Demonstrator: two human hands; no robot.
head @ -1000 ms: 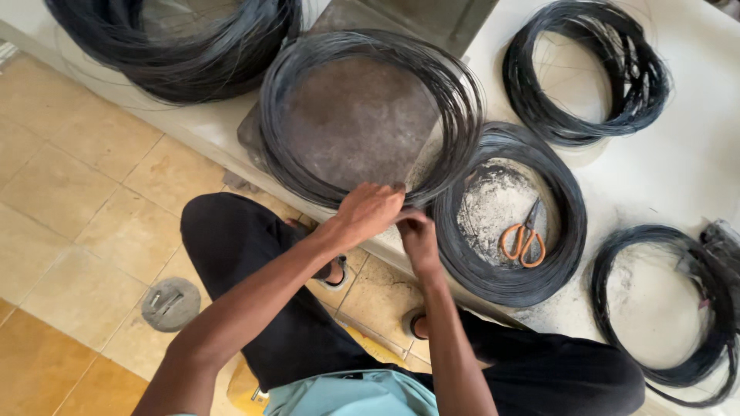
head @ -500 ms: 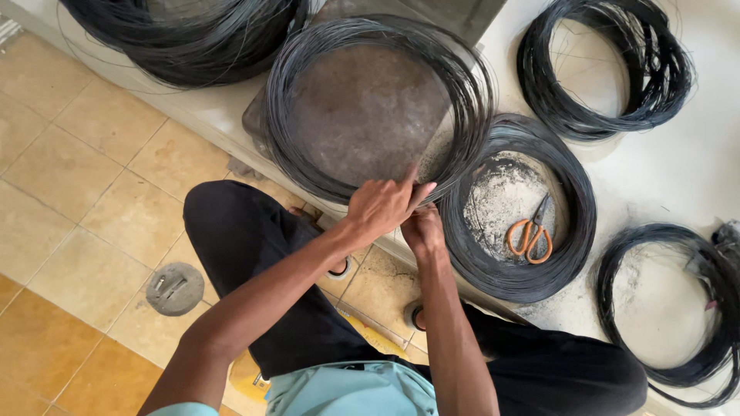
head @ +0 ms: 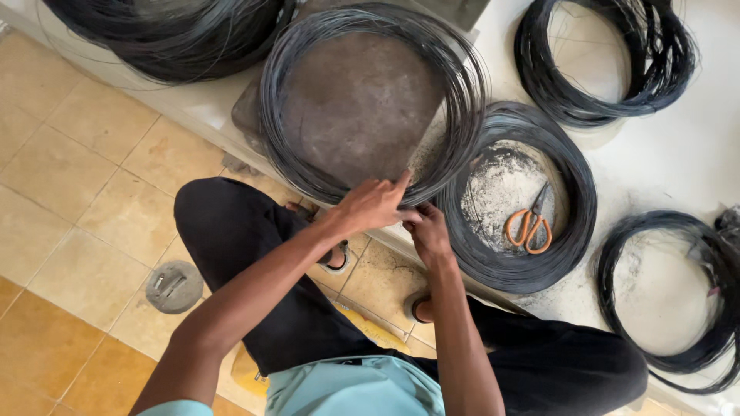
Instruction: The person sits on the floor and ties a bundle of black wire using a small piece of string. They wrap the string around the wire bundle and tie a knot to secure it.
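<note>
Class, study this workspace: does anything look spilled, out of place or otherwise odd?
Yes: pale grey powder lies spilled inside the wire coil right of the hands, with orange-handled scissors lying in it.

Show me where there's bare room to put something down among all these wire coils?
Free: the bare white patch inside the right coil and inside the top-right coil. The scissors occupy the middle coil. Crowded where both hands grip the big coil.
</note>
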